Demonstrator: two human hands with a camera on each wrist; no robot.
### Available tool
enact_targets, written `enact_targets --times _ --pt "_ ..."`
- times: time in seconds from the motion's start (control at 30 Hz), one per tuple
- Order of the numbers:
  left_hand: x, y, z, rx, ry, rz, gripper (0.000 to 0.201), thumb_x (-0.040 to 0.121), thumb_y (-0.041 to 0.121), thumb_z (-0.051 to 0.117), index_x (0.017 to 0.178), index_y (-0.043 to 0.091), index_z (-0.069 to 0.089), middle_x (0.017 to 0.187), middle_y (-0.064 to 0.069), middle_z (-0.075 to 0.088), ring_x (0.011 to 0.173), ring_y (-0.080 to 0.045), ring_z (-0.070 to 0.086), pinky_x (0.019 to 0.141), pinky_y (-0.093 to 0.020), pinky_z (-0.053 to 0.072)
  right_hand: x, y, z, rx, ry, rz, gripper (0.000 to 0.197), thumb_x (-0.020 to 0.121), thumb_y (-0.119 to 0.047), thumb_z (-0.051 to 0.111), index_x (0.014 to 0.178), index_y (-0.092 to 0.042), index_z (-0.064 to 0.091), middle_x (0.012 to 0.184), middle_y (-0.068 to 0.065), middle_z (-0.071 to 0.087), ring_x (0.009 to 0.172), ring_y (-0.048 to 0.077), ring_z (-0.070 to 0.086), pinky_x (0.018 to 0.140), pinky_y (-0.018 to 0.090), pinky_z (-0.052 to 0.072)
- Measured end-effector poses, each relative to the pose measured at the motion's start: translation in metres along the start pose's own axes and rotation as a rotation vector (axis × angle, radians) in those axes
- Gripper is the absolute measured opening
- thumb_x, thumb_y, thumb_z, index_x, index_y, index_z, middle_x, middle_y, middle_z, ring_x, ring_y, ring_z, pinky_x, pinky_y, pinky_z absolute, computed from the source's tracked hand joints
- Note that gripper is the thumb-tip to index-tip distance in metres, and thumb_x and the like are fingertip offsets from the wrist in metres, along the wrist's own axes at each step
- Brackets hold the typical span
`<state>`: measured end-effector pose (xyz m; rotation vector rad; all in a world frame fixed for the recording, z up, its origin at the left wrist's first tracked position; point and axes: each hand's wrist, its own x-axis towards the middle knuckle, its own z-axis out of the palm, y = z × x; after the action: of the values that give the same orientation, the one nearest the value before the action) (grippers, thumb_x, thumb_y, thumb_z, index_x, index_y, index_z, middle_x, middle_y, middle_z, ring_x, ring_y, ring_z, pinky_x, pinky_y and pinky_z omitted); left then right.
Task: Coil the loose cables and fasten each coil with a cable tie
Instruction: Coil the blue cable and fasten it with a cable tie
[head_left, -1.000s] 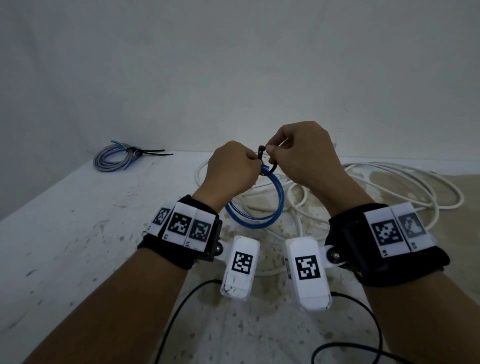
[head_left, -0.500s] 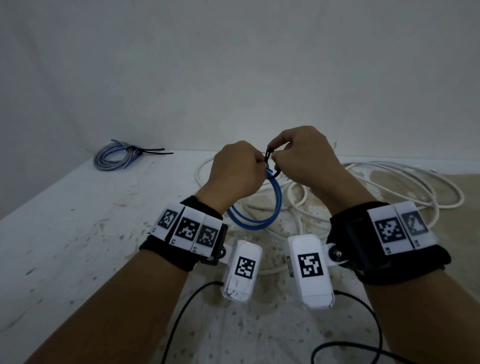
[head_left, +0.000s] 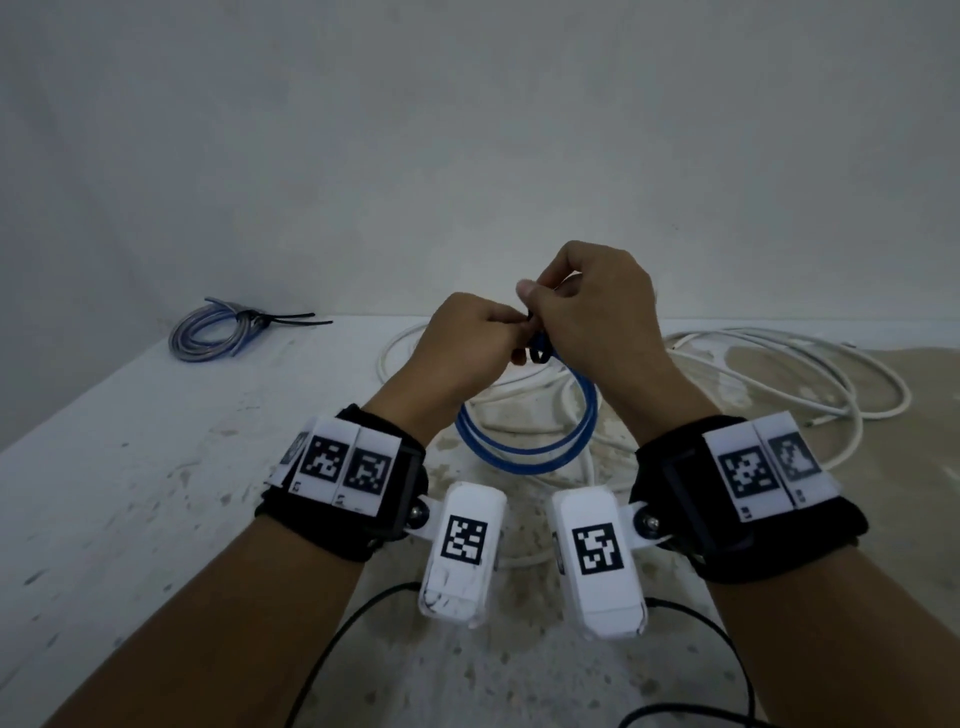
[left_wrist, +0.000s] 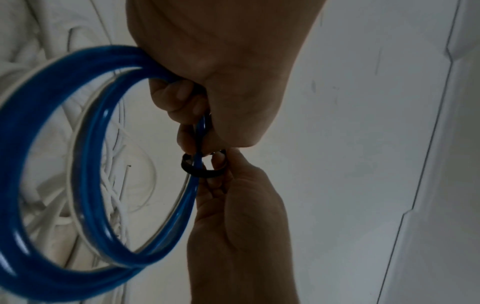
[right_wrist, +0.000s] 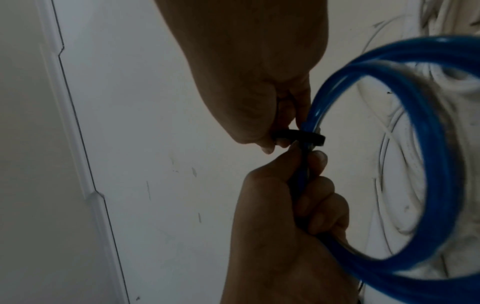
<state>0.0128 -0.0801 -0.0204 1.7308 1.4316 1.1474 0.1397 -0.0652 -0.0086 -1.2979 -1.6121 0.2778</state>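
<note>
The left hand (head_left: 462, 343) gripped the blue coil (head_left: 524, 457), held above the table (head_left: 130, 467), while the right hand (head_left: 587, 306) pinched the black tie (left_wrist: 200, 172) looped loosely around it. If either grip eased, the coil would likely spring open. Beyond lay loose white cable (head_left: 779, 364) and 1 tied coil (head_left: 213, 327).

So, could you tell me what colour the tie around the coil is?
Black; the cable tie shows best in the left wrist view.

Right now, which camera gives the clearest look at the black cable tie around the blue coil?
The left wrist view: the black cable tie shows as an open loop around the blue coil. The right wrist view shows the tie edge-on, as a flat band. In the head view both hands hide most of it.
</note>
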Motion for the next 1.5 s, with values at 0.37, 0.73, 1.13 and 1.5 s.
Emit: enact_targets --times 0.37,0.73,1.13,1.5 --pt "-0.001 0.003 -0.003 -0.078 -0.006 -0.096 0.02 0.09 0.007 0.057 0.082 0.004 0.075 0.067 -0.007 0.063 0.04 -0.004 0.039 0.046 -0.02 0.031 -0.004 -0.007 -0.003 -0.027 -0.008 0.04 0.024 0.089 -0.04 0.066 0.077 -0.02 0.069 0.075 -0.007 0.067 0.077 0.01 0.064 0.075 0.028 0.049" --pt "-0.005 0.004 0.004 0.303 0.006 0.192 0.024 0.09 0.019 0.058 0.075 0.015 0.076 0.066 -0.011 0.067 0.054 -0.021 0.051 0.061 -0.04 0.046 0.0 -0.008 -0.022 0.562 -0.259 0.592 0.008 0.085 -0.008 0.065 0.077 -0.007 0.067 0.076 0.005 0.066 0.078 0.019 0.06 0.081 0.036 0.056" --pt "-0.005 0.008 0.009 0.089 -0.073 0.168 0.022 0.094 0.013 0.057 0.089 0.008 0.077 0.063 0.0 0.063 0.038 0.001 0.041 0.047 -0.015 0.03 0.003 -0.004 -0.026 0.235 -0.081 0.364 0.028 0.098 -0.014 0.05 0.088 0.009 0.061 0.086 0.027 0.069 0.071 0.036 0.07 0.062 0.051 0.06" --pt "-0.005 0.006 0.005 -0.025 -0.014 0.065 0.029 0.095 0.014 0.057 0.071 0.009 0.073 0.059 -0.002 0.057 0.045 -0.007 0.037 0.052 -0.022 0.033 0.005 -0.007 -0.025 0.239 -0.181 0.3 0.024 0.093 -0.014 0.06 0.09 0.01 0.066 0.09 0.024 0.071 0.081 0.035 0.071 0.074 0.05 0.059"
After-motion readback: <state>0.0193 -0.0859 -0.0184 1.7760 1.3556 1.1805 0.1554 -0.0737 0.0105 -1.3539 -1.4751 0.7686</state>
